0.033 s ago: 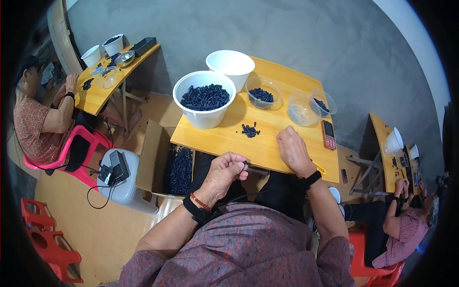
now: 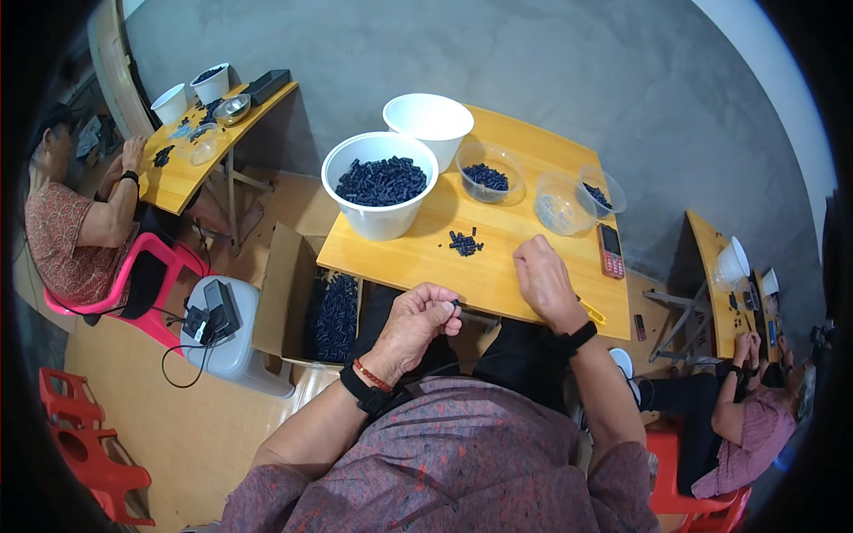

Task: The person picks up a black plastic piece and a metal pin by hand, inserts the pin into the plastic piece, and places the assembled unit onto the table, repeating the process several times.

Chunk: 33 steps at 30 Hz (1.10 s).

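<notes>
My left hand (image 2: 414,324) is held in front of the near table edge, its thumb and fingers pinched round a small black cylindrical piece (image 2: 456,303). Over the table's right part, my right hand (image 2: 544,280) has its fingers curled together, and what is in them, if anything, is hidden. Between and beyond my hands lies a small heap of black cylindrical pieces (image 2: 465,242) on the yellow wooden table (image 2: 391,255). A yellow tool handle (image 2: 592,311) shows beside my right wrist.
A white bucket (image 2: 378,222) full of black pieces stands before another white bucket (image 2: 426,115). Clear bowls (image 2: 487,191) stand farther right, near a red phone (image 2: 610,251). Below left is a cardboard box (image 2: 275,293) of black pieces. People sit at tables on either side.
</notes>
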Tool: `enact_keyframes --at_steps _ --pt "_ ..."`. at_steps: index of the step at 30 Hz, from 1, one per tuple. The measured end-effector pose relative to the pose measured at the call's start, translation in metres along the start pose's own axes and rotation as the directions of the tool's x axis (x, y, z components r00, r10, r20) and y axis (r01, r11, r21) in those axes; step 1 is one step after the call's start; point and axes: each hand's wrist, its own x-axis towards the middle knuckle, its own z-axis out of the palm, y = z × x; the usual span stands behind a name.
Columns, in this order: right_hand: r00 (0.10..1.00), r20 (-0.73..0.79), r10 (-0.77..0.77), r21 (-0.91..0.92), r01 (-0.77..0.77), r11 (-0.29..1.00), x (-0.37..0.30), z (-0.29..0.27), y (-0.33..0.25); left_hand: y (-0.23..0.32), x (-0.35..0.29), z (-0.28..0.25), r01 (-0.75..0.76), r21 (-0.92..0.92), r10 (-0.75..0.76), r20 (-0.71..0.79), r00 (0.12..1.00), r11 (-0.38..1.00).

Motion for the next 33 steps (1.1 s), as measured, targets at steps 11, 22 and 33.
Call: enact_keyframes --at_steps 11,22,33 --pt "0.85 0.47 0.239 0.799 -0.525 0.292 -0.028 -0.005 -0.07 0.002 -0.002 0.003 0.024 -0.033 -0.022 0.054 0.998 0.999" --pt "0.883 0.416 0.218 0.859 -0.461 0.225 -0.031 0.002 -0.076 0.001 -0.003 0.003 0.005 -0.001 -0.005 0.049 0.999 1.0" --pt "0.857 0.386 0.342 0.887 -0.447 0.118 -0.028 0.016 -0.079 0.001 -0.003 0.005 0.002 -0.016 -0.002 0.054 0.999 1.0"
